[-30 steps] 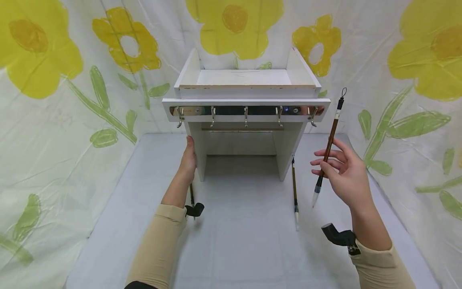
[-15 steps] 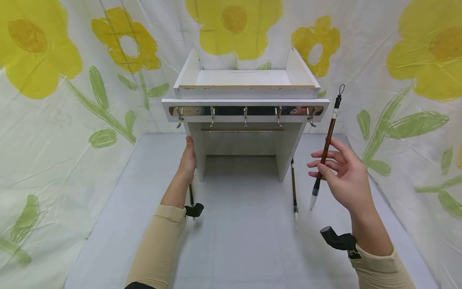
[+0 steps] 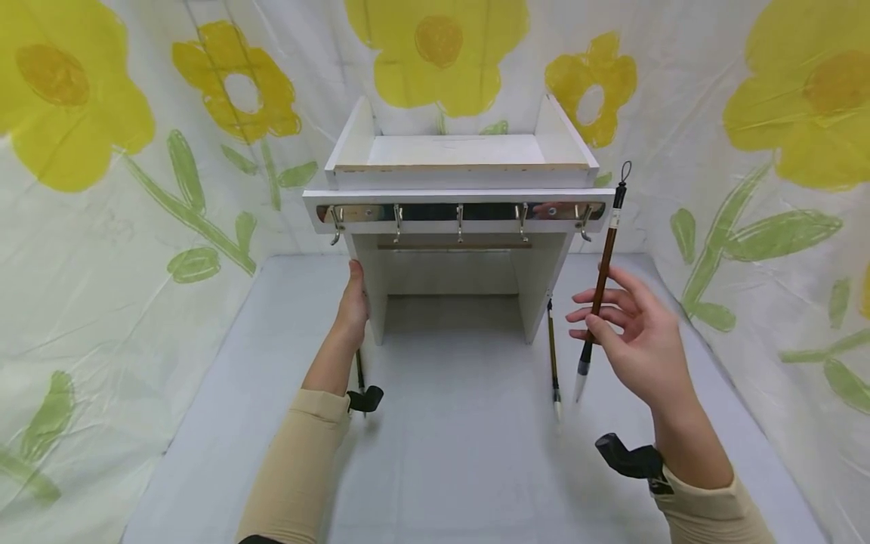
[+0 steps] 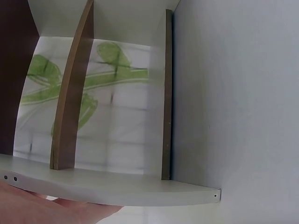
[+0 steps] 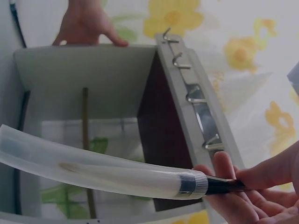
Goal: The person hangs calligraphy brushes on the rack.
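A white wooden shelf with a row of metal hooks [image 3: 459, 219] stands mid-table, its lower front facing me. In the head view, my left hand [image 3: 352, 308] rests against the outside of its left side panel [image 3: 378, 295], thumb up along the panel. My right hand [image 3: 642, 340] pinches a brown-handled calligraphy brush [image 3: 605, 272] between thumb and fingers, to the right of the shelf. The brush stands nearly upright, hanging loop on top and tip down. The right wrist view shows a clear plastic cap [image 5: 93, 168] over its white bristles.
Another calligraphy brush [image 3: 553, 347] hangs beside the shelf's right panel, and one more brush [image 3: 360, 370] shows partly behind my left wrist. A white curtain [image 3: 768, 136] with yellow flowers surrounds the table [image 3: 448, 468].
My right hand has moved a little left with the brush, bringing its loop end closer to the rightmost hook. The left hand stays on the shelf's side panel.
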Available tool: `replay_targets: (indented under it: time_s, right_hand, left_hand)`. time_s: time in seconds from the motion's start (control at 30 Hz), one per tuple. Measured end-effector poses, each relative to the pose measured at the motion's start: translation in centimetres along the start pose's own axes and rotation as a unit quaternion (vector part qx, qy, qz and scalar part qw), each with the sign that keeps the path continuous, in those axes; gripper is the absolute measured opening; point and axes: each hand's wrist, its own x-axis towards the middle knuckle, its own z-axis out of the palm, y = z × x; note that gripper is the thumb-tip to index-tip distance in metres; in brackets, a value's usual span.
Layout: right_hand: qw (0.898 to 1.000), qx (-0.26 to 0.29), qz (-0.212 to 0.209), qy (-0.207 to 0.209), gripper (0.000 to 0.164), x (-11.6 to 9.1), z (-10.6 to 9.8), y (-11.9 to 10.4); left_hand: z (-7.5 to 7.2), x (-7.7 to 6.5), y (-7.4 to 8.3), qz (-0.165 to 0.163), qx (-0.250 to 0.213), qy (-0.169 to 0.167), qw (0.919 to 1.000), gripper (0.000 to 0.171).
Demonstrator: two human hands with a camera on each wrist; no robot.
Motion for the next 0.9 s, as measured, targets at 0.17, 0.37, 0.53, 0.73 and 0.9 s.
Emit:
replay_targets:
  time_s: [0.17, 0.37, 0.53, 0.73, 0.9]
  right_hand:
    - [1.0, 0.0, 0.003, -0.006, 0.069, -0.1, 0.6, -0.2]
    - [1.0, -0.012, -0.002, -0.017, 0.07, 0.0, 1.4, -0.4]
    - [0.999, -0.025, 0.004, -0.028, 0.071, -0.1, 2.1, -0.4]
    - [0.999, 0.005, 0.001, -0.034, 0.07, -0.3, 2.9, -0.6]
    - [0.999, 0.019, 0.0, -0.036, 0.069, -0.3, 3.4, -0.6]
  left_hand:
    - [-0.1, 0.0, -0.3, -0.002, -0.002, 0.004, 1.0, 0.081]
    - [-0.1, 0.1, -0.4, 0.004, -0.006, 0.002, 1.0, 0.077]
    - [-0.1, 0.2, -0.3, 0.0, -0.004, 0.004, 1.0, 0.082]
    - [-0.1, 0.0, -0.2, 0.007, 0.0, 0.001, 1.0, 0.083]
    - [-0.1, 0.1, -0.2, 0.007, 0.006, -0.001, 1.0, 0.079]
